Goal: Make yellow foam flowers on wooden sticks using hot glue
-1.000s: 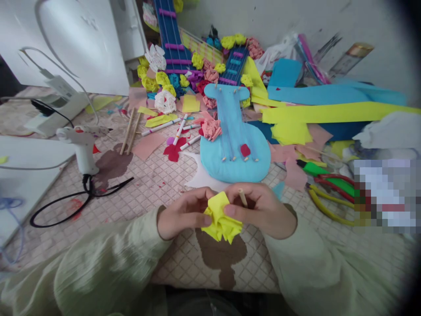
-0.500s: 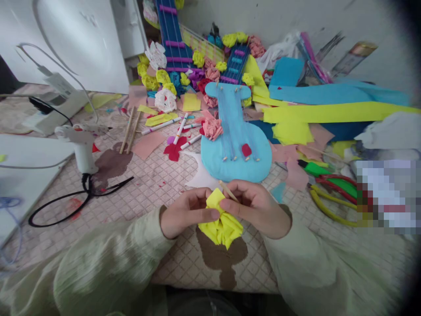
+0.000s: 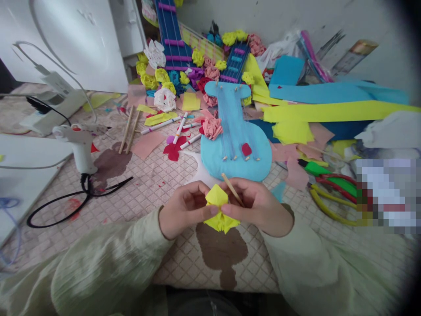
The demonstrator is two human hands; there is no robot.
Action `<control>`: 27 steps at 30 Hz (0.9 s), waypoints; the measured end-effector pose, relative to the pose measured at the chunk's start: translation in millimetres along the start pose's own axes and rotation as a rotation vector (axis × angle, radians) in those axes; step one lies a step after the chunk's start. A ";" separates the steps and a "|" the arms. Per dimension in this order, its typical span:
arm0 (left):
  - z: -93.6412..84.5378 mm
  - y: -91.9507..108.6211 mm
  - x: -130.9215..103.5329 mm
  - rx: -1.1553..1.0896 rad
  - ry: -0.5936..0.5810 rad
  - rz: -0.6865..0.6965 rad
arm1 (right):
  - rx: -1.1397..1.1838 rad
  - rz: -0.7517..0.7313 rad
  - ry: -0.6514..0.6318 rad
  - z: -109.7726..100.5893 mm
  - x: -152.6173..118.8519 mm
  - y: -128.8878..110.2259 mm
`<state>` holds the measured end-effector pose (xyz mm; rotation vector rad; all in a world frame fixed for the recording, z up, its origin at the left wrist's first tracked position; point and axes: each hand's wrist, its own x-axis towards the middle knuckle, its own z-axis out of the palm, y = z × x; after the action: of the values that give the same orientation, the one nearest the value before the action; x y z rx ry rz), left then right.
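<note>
A yellow crepe paper flower [image 3: 217, 195] is pinched between both hands near the table's front edge. My left hand [image 3: 187, 210] grips its left side, thumb laid across the front. On the right side, my right hand [image 3: 259, 210] presses its thumb beside the other and also holds a thin wooden stick [image 3: 233, 189] that slants up past the paper. The fingertips behind the flower are hidden. Just beyond the hands lies a light blue guitar-shaped cutout [image 3: 235, 169] with thread strings, a pink paper flower [image 3: 212, 126] at its left edge.
A white glue gun [image 3: 81, 151] with a looped black cable stands at left, near wooden sticks [image 3: 129, 131]. Paper scraps, white rolled sticks [image 3: 180, 128] and paper flowers fill the back. Red-handled and yellow-handled tools [image 3: 332, 204] lie at right.
The flower has tilted in my fingers, so its lower petals look shorter and its yellow top square faces me more. The stick stands out more, and both thumbs have come closer together.
</note>
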<state>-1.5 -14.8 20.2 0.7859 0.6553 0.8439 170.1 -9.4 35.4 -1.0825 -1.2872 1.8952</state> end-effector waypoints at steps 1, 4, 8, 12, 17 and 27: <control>-0.3 0.2 0.1 0.002 0.005 0.004 | -0.005 0.003 0.007 -0.3 0.1 0.6; -2.0 -0.5 0.8 0.017 0.023 0.019 | -0.033 -0.001 0.044 -0.7 0.2 2.4; -4.8 -1.9 1.6 0.030 0.029 0.053 | -0.074 -0.028 0.083 -0.5 0.2 4.2; -4.1 -2.4 2.6 0.086 0.009 0.025 | -0.114 -0.038 0.099 1.3 0.2 4.0; -1.6 -4.4 2.3 0.116 0.033 0.025 | -0.086 -0.035 0.096 5.4 0.7 1.6; -2.2 -1.1 3.2 0.150 0.022 -0.042 | -0.245 -0.104 0.148 4.3 -1.2 3.3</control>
<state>-1.1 -11.8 17.5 0.8961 0.7587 0.7725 166.8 -13.4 33.5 -1.2281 -1.4869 1.5791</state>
